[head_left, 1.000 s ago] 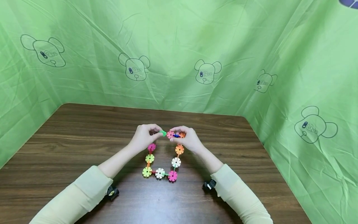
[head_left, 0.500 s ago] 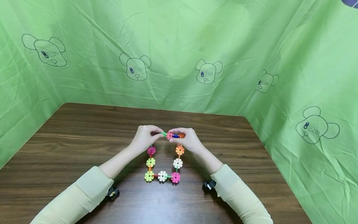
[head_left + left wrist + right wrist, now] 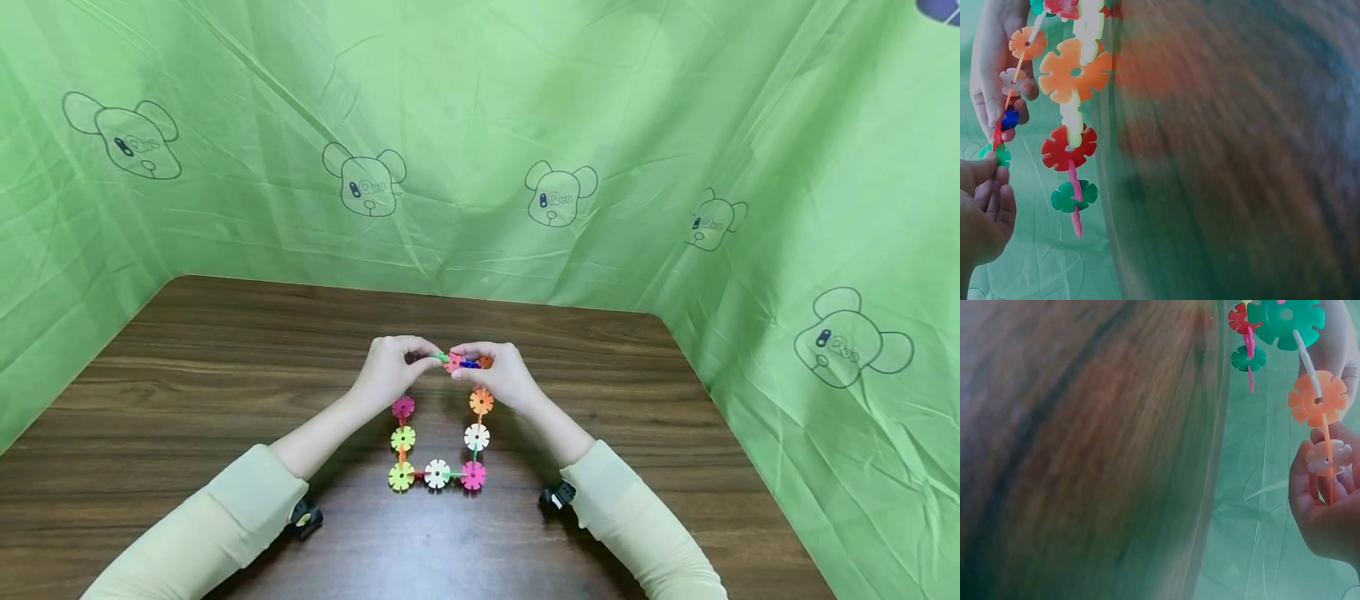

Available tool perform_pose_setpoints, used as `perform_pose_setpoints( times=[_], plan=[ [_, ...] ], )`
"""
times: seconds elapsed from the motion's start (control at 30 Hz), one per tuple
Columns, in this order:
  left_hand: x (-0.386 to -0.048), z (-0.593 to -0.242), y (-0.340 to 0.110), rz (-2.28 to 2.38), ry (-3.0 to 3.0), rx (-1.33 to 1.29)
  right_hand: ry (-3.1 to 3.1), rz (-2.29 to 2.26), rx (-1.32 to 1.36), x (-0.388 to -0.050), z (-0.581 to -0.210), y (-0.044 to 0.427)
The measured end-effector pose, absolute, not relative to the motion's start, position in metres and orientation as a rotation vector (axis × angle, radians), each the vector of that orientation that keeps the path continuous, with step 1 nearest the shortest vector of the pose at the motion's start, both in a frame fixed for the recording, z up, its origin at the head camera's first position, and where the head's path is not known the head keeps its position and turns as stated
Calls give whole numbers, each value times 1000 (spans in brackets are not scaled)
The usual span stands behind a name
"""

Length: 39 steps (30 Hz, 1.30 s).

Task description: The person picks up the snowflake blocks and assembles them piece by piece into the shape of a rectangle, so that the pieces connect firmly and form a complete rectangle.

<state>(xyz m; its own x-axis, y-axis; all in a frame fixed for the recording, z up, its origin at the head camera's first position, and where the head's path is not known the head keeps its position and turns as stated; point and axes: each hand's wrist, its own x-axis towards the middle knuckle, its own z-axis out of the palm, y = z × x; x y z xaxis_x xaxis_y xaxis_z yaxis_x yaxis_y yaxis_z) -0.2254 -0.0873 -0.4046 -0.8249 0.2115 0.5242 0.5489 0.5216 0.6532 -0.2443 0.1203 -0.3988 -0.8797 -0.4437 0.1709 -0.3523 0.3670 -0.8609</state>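
My left hand [image 3: 386, 371] pinches a green snowflake disc [image 3: 1002, 156] between thumb and fingers. It meets the notched edge of a pinkish-red disc [image 3: 453, 363]; whether the slots are fully locked cannot be seen. Beside that, my right hand [image 3: 504, 373] grips the chain's end at the pinkish-red disc and a blue disc [image 3: 470, 364]. From the hands hangs a U-shaped chain of slotted discs: orange [image 3: 482, 402], white and magenta [image 3: 473, 476] on the right, yellow [image 3: 401, 477] and magenta on the left. In the right wrist view, fingers curl around a pale disc [image 3: 1329, 458].
A brown wood-grain table [image 3: 247, 367] lies beneath the hands. Green cloth [image 3: 465, 100] with printed bear faces hangs behind and at both sides. A black wrist camera [image 3: 303, 518] sits at the left cuff, another [image 3: 557, 497] at the right.
The green disc has turned edge-on and moved right, against the pinkish-red disc. The lower chain has shifted slightly nearer to me and to the right.
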Motion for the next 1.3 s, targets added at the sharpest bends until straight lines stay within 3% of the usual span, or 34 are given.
perform_pose_setpoints(
  times=[0.3,0.7,0.93,1.3],
  plan=[
    [-232,-404,-106,-1247,-2533,-595,2525,-1613,-637,-246,-404,123],
    [-240,-420,-137,-1177,-2854,-513,2474,-1625,-667,-231,-380,123],
    [-243,-424,-133,-1287,-2897,-434,2527,-1614,-639,-245,-404,125],
    [-248,-414,-128,-1792,-2807,-289,2450,-1637,-657,-248,-401,122]
  ],
)
